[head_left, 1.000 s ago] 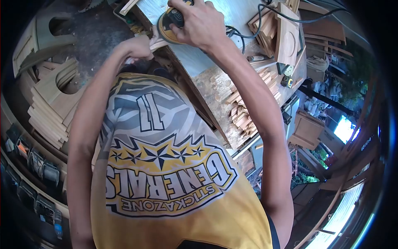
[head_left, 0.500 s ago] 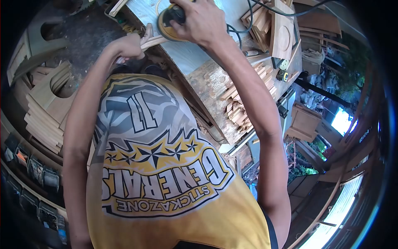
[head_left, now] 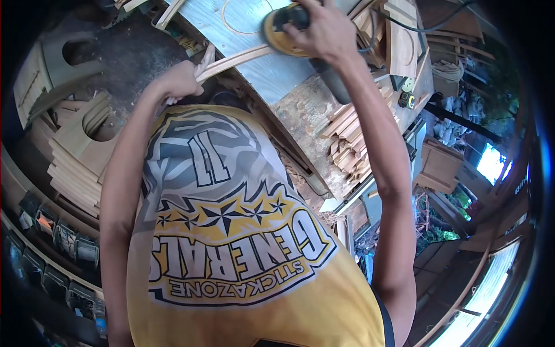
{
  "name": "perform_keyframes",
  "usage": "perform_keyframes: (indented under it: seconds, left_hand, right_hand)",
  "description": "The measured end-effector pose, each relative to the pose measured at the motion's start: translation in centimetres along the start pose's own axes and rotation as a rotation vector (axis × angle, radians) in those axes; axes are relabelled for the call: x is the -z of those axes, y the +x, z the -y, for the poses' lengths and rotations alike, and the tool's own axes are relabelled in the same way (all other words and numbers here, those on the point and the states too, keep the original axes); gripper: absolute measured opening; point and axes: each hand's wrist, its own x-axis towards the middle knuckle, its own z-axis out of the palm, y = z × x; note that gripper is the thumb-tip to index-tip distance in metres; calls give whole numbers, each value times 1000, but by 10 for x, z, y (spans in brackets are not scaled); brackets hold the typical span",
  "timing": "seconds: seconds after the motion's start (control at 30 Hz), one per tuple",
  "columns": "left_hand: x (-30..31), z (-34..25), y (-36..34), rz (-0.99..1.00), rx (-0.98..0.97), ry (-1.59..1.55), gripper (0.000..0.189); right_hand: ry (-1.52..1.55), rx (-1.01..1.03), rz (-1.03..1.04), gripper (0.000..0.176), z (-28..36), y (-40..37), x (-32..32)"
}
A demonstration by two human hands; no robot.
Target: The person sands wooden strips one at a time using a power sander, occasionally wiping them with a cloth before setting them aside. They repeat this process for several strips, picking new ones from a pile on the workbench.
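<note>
A yellow and black power sander is gripped from above by my right hand, over the light blue-grey work surface. My left hand is closed around the near end of a narrow wooden strip, with a finger stretched out along it. The strip's far end reaches the sander, and the sander's pad hides its tip. A thin ring outline shows on the work surface left of the sander.
Short wood pieces are heaped on the bench's right part. Beyond lie a panel with an oval, a cable and a tape measure. Cut boards are stacked at left, above black bins.
My right hand and the sander have moved right along the strip, so more of the strip shows. The whole view has shifted slightly. My left hand keeps its hold.
</note>
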Motion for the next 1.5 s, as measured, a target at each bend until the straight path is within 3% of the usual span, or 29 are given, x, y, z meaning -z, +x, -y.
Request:
perform_keyframes:
  seconds: [0.07,0.13,0.27,0.4,0.53,0.6,0.63,0.7,0.87,1.03,1.13,1.17,1.3,1.5]
  left_hand:
    - [-3,2,-21,-11,40,5,27]
    - [-2,14,-58,-182,30,59,33]
    - [13,37,-165,-482,104,126,34]
    - [41,-8,-242,-655,189,74,39]
    - [55,-40,-266,-683,234,58,45]
    - [57,-42,-270,-797,-46,171,46]
    - [59,-47,-272,-809,-48,178,46]
    - [62,-62,-277,-864,-86,175,27]
    - [69,-73,-282,-850,-112,213,26]
    - [66,-56,-250,-743,-143,235,39]
    - [34,-46,-151,-436,-45,-71,36]
    - [16,-44,-110,-452,-87,-68,36]
    - [-4,-44,-18,-208,31,76,41]
    - [2,-35,6,-149,136,213,40]
  right_hand:
    - [-19,44,-135,53,-30,-4,-5]
    - [-186,85,-321,55,-39,-12,0]
    - [-56,-157,-223,60,-62,-6,-6]
    - [64,-145,-239,60,-54,8,-25]
    - [113,-159,-218,59,-32,16,-29]
    - [130,-188,-190,59,-23,16,-28]
    - [105,-176,-176,60,-23,18,-30]
    - [89,-183,-179,61,-20,21,-30]
    - [57,-211,-186,60,-22,30,-30]
    - [94,-149,-191,64,-18,11,-31]
    - [131,-72,-142,63,2,-31,-27]
    - [131,-21,-81,62,7,-46,-22]
    - [97,89,121,60,7,-77,-2]
    - [111,106,7,55,28,-45,27]
